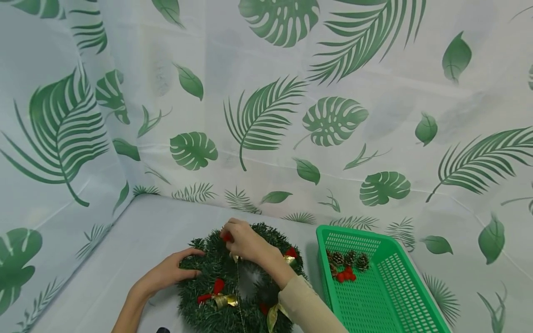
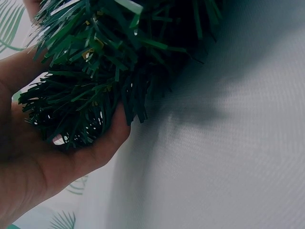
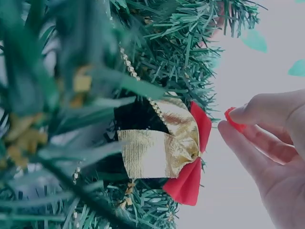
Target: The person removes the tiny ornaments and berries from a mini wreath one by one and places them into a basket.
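A green tinsel wreath [image 1: 200,307] lies on the white cloth, trimmed with red-and-gold bows [image 1: 225,299] and a thin string of gold beads [image 3: 129,67]. My left hand [image 1: 170,272] holds the wreath's left side; in the left wrist view thumb and fingers curl round its branches. Over the far part of the wreath, my right hand [image 1: 245,240] pinches a small red piece [image 3: 233,119] between thumb and fingertips. Its kind is mostly hidden by the fingers. Right beside those fingertips, in the right wrist view, sits a gold ribbon bow with red tails [image 3: 183,183].
To the right of the wreath stands a green plastic basket [image 1: 385,296]. Several pine cones [image 1: 350,258] and some red ornaments [image 1: 346,275] lie in it. A small dark object [image 1: 163,330] shows at the bottom edge. Leaf-printed sheeting [image 1: 266,180] rises behind the table.
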`<state>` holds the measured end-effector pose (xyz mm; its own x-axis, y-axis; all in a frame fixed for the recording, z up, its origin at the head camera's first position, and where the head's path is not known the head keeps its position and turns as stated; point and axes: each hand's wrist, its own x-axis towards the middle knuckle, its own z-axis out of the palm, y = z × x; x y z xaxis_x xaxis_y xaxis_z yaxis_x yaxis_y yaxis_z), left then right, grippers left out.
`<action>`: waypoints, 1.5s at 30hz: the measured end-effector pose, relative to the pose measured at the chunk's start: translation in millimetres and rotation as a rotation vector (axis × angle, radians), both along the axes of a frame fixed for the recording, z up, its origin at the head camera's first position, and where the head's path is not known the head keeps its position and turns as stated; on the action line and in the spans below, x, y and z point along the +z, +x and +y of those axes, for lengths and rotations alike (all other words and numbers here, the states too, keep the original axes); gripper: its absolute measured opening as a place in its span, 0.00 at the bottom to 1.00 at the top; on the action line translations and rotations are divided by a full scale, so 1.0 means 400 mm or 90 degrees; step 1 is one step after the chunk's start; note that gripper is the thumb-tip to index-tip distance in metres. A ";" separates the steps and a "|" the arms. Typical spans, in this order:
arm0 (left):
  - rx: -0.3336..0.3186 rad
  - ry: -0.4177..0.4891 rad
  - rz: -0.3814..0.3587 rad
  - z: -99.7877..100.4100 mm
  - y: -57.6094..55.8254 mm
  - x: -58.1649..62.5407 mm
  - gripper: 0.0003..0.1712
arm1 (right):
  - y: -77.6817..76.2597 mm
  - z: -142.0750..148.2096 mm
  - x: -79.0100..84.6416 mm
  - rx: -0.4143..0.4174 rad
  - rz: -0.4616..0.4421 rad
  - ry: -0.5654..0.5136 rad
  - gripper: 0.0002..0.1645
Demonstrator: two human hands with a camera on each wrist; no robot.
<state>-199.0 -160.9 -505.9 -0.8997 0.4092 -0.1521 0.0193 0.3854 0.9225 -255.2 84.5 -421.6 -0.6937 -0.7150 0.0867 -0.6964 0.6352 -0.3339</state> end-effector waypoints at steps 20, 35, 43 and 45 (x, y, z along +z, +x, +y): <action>-0.003 -0.009 0.010 0.003 0.002 0.005 0.33 | 0.025 0.052 0.036 0.003 0.013 -0.026 0.10; -0.003 -0.012 0.007 0.006 0.002 0.005 0.33 | 0.047 0.122 0.057 0.010 0.012 -0.066 0.07; -0.006 -0.009 0.016 0.005 0.000 0.004 0.33 | 0.061 0.163 0.059 0.000 0.007 -0.107 0.07; -0.006 -0.008 0.018 0.004 0.001 0.003 0.33 | 0.064 0.171 0.059 -0.005 -0.004 -0.113 0.07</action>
<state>-198.7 -159.3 -504.7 -0.8996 0.4163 -0.1318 0.0494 0.3969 0.9165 -229.8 152.7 -398.0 -0.7002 -0.6834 0.2067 -0.6892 0.5713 -0.4457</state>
